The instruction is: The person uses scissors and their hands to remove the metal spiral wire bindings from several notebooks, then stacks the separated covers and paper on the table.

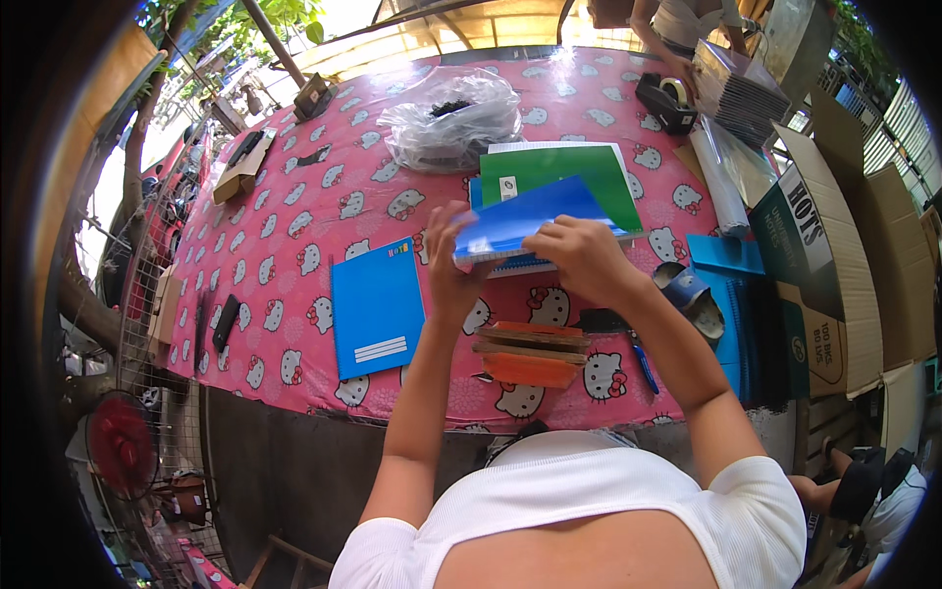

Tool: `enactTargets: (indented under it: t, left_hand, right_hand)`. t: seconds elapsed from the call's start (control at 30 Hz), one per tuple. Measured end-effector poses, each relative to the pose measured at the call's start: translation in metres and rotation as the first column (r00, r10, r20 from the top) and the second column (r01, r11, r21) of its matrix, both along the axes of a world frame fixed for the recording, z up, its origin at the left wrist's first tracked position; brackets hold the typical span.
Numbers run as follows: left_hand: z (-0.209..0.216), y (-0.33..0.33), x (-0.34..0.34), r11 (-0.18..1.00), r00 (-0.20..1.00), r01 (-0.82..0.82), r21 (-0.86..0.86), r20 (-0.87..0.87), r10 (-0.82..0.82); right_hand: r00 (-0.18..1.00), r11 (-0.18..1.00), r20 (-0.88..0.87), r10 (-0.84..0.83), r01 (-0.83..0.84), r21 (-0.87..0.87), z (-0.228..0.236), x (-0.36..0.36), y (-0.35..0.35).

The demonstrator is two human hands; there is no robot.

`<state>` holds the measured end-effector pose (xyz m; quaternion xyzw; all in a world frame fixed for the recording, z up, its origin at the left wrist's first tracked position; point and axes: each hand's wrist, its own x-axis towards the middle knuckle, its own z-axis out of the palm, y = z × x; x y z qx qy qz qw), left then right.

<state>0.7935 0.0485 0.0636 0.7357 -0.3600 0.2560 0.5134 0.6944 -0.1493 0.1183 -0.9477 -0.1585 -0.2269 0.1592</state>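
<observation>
My left hand (453, 257), slightly smeared by motion, grips the left end of a glossy blue notebook (540, 211). My right hand (581, 253) has its fingers curled on the near edge of the same notebook. The notebook is tilted over a stack of notebooks, with a green notebook (599, 172) and a white ruled page edge showing beneath it. Spiral binding shows at the near side of the stack, partly behind my hands. Flat on the table to the left lies another blue notebook (378, 309) with white label lines.
Orange-and-brown blocks (535, 355), a blue pen (644, 363) and a tape roll (687, 294) lie nearby. Beyond are a plastic bag (451, 123) and a tape dispenser (669, 103). Cardboard boxes (824, 265) stand right. At the far right, another person (677, 29) stands beside stacked packages (736, 88).
</observation>
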Motion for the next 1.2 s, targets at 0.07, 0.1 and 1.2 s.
enactTargets:
  t: [0.07, 0.1, 1.2]
  left_hand:
    - [0.008, 0.001, -0.001, 0.971, 0.972, 0.230, 0.070, 0.036, -0.233]
    - [0.020, 0.000, -0.007, 0.980, 0.978, 0.201, 0.008, 0.048, -0.201]
    - [0.036, -0.045, -0.136, 0.914, 0.947, 0.271, 0.302, 0.088, -0.309]
  right_hand:
    - [0.984, 0.994, 0.177, 0.031, -0.049, 0.100, 0.009, -0.022, -0.001]
    - [0.943, 0.983, 0.301, -0.139, 0.096, 0.153, 0.018, -0.030, -0.007]
    - [0.192, 0.228, -0.345, -0.919, 0.971, -0.066, -0.154, -0.224, -0.220]
